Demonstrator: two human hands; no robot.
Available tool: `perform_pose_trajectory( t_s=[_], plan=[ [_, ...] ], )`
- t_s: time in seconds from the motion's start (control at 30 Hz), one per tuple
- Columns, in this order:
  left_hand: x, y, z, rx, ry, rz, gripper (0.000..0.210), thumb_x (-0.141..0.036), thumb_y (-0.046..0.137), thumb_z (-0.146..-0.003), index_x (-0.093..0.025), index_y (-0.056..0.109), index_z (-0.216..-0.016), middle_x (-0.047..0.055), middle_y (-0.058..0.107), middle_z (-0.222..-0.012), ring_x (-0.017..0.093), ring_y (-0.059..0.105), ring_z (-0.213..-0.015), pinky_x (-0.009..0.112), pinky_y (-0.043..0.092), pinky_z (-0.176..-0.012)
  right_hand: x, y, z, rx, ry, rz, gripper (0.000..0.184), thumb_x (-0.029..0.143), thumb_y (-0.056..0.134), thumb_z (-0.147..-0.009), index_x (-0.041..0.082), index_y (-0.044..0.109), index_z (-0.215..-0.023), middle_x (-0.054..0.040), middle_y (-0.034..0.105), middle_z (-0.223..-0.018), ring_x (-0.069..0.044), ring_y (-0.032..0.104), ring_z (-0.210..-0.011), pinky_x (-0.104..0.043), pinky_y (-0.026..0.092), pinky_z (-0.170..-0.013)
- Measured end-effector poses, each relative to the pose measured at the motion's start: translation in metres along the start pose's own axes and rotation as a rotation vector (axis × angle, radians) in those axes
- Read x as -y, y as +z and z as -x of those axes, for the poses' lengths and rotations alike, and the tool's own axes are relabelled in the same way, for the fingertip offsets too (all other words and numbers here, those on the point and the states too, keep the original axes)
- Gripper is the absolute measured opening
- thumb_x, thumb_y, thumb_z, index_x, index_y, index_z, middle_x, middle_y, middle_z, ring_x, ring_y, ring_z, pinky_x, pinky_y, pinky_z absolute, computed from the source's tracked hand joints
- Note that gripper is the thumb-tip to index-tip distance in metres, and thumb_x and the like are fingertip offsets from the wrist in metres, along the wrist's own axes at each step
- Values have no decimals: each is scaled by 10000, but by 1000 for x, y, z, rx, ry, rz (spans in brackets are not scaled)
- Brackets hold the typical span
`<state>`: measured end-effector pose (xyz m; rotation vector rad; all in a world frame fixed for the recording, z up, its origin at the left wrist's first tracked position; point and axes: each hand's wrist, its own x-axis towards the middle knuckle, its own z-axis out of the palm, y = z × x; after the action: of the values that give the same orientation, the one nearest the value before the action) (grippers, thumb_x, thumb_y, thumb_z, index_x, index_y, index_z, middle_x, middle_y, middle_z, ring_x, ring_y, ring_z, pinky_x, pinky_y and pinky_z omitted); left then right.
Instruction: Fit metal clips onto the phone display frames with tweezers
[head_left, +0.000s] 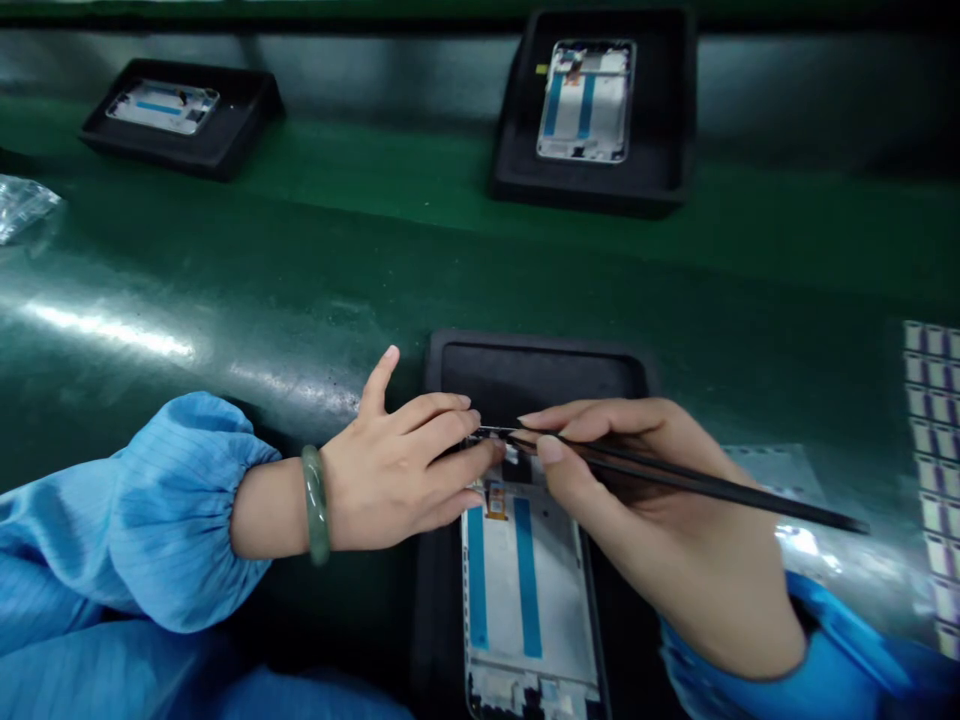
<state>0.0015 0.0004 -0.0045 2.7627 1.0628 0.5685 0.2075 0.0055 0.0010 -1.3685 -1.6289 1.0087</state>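
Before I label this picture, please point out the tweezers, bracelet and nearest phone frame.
Tweezers (712, 486), head view: dark shaft.
Bracelet (316, 508), head view: green outer band.
Nearest phone frame (501, 582), head view: pale inner panel.

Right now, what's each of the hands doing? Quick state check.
Left hand: on the flat, rectangular silver phone frame, far end; gripping or just touching cannot be told.
Right hand: closed, holding slim black tweezers.

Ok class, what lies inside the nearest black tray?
The nearest black tray holds a silver phone frame bearing two blue strips. The left hand and right hand hide parts of the frame's top end; the tray floor beneath it cannot be seen.
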Motion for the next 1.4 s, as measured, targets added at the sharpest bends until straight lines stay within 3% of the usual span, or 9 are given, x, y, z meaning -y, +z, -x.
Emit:
perform_pose_trajectory(
  t_s=[0.13, 0.6, 0.73, 0.93, 1.0, 1.17, 1.4],
  plan=[
    [0, 0, 0, 7, -4, 5, 285, -288, 433, -988, -165, 591, -1191, 63, 665, -1126, 208, 562, -1176, 597, -20, -1180, 0, -1, 0, 7, 28, -39, 120, 282, 669, -827, 268, 557, -866, -3, 702, -901, -183, 702, -827, -322, 578, -719],
    [2, 3, 0, -21, 9, 5, 293, -313, 421, -991, -164, 603, -1165, 73, 666, -1125, 203, 570, -1161, 622, -23, -1170, 8, -3, 2, 29, -55, 164, 133, 281, 651, -844, 281, 530, -900, 3, 677, -939, -182, 694, -842, -326, 556, -720],
    [2, 3, 0, -16, 12, 1, 298, -312, 416, -991, -167, 604, -1172, 77, 668, -1123, 204, 572, -1160, 632, -24, -1166, 15, -2, 0, 42, -133, 294, 122, 251, 635, -848, 281, 527, -897, 7, 674, -924, -169, 678, -814, -296, 543, -690],
    [2, 3, -1, -29, 8, 4, 289, -303, 405, -991, -169, 629, -1115, 74, 676, -1115, 199, 577, -1159, 619, -52, -1169, 27, -2, -1, 196, -295, 430, 92, 216, 559, -874, 270, 524, -940, -15, 639, -890, -180, 656, -785, -319, 552, -740],
    [2, 3, 0, -26, 10, 7, 293, -309, 414, -991, -163, 623, -1136, 77, 673, -1127, 200, 573, -1164, 623, -45, -1168, 23, -3, -1, 153, -228, 370, 90, 221, 585, -863, 275, 540, -919, -12, 656, -894, -186, 673, -801, -321, 562, -735],
    [2, 3, 0, -11, 20, 18, 300, -299, 440, -984, -165, 597, -1202, 79, 665, -1148, 208, 568, -1167, 654, 12, -1160, 5, -5, -1, -32, 74, -64, 125, 290, 661, -838, 266, 540, -857, -4, 701, -912, -189, 718, -795, -314, 603, -691],
    [1, 0, 0, 11, 13, 29, 305, -295, 444, -984, -147, 585, -1210, 92, 661, -1156, 219, 565, -1175, 654, 55, -1162, 2, -4, -1, 38, 20, -52, 126, 267, 677, -822, 273, 555, -855, 2, 700, -907, -175, 699, -830, -314, 594, -725]
  ],
)
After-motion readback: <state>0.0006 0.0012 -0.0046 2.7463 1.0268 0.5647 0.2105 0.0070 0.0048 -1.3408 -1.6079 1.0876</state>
